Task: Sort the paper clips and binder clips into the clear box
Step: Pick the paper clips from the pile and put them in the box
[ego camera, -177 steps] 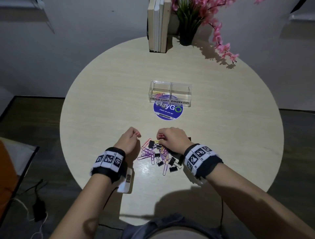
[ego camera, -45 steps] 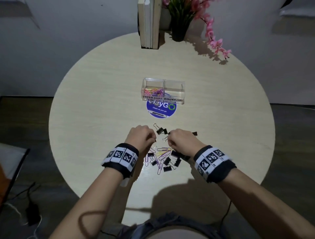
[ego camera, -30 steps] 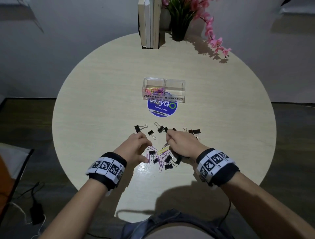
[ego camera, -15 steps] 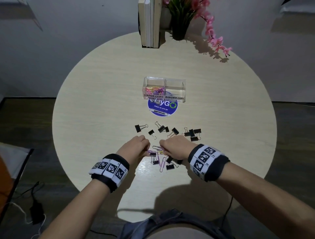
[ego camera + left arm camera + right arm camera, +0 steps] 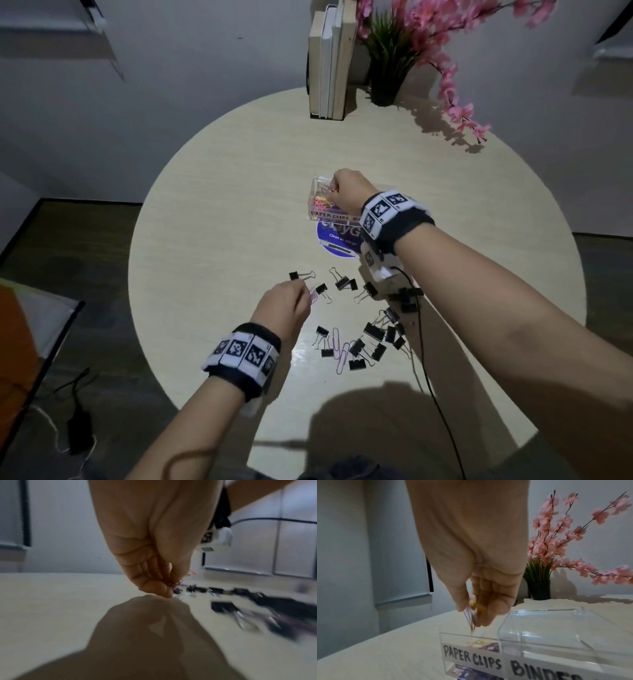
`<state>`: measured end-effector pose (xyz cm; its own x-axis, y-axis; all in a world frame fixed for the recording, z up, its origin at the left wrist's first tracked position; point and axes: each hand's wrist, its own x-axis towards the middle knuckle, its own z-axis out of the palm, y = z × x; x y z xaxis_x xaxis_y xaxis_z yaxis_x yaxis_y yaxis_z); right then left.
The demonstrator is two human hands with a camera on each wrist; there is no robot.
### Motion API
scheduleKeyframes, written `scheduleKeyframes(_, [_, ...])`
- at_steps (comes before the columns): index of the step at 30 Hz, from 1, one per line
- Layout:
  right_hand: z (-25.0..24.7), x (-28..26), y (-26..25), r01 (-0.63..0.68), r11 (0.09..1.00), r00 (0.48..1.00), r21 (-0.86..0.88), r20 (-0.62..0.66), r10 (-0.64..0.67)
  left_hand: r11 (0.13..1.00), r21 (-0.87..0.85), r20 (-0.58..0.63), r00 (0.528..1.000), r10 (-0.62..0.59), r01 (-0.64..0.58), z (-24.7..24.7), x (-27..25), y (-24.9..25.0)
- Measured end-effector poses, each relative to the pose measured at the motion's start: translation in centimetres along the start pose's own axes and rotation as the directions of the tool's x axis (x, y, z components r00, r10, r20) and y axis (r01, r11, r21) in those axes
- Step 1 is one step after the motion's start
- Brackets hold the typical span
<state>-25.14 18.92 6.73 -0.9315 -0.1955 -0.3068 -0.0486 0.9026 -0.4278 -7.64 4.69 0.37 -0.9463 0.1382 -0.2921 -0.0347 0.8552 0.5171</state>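
Right hand [image 5: 346, 193] over the box [image 5: 317, 205], pinching a few paper clips [image 5: 328, 192] above the left compartment, marked PAPER CLIPS, where coloured clips already lie. Left hand [image 5: 286, 305] low over the table [image 5: 205, 240], fingers closed on a pink clip [image 5: 313, 295] at the near edge of a row of binder clips [image 5: 342, 283]. More binder clips in a loose heap nearer the body, with two or three purple paper clips [image 5: 339, 346] still lying among them. Books [image 5: 330, 65] and plant [image 5: 387, 58] at the far edge, well apart from the work.

Left wrist view, blurred: fingertips [image 5: 157, 588] bunched together on thin reddish-purple wire just above the tabletop; dark binder clips [image 5: 221, 607] smeared to the right.

Right wrist view: thumb and fingers [image 5: 488, 614] gripping yellow and purple clips [image 5: 473, 609] that hang down over the open paper-clip compartment [image 5: 471, 654]; neighbouring compartment, marked BINDER, apparently bare.

Step in hand, by the look of it: dropping a batch of paper clips, with the other batch waiting. Next: loosen the right pinch squarely over the left compartment, clear of the divider; then carry the left batch over. Binder clips apparently all still to do.
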Motion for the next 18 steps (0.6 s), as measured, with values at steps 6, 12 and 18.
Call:
scheduleKeyframes(6, [0.8,-2.2,2.4,0.013,0.985,0.987,0.174,-0.158,0.015,0.996,-0.064,-0.249,0.968,0.039,-0.057,-5.2,8.1,3.6])
scheduleKeyframes(12, [4.1,-9.7,5.8,-0.019,0.934,0.993,0.356,-0.106,0.060,0.981,0.174,-0.241,0.962,0.127,-0.086,-6.1,12.5,6.0])
scheduleKeyframes(18, [7.9,-16.5,8.1,-0.025,0.969,0.997,0.244,0.075,0.007,0.951,0.135,0.019,0.961,0.277,-0.277,-1.8,5.7,4.5])
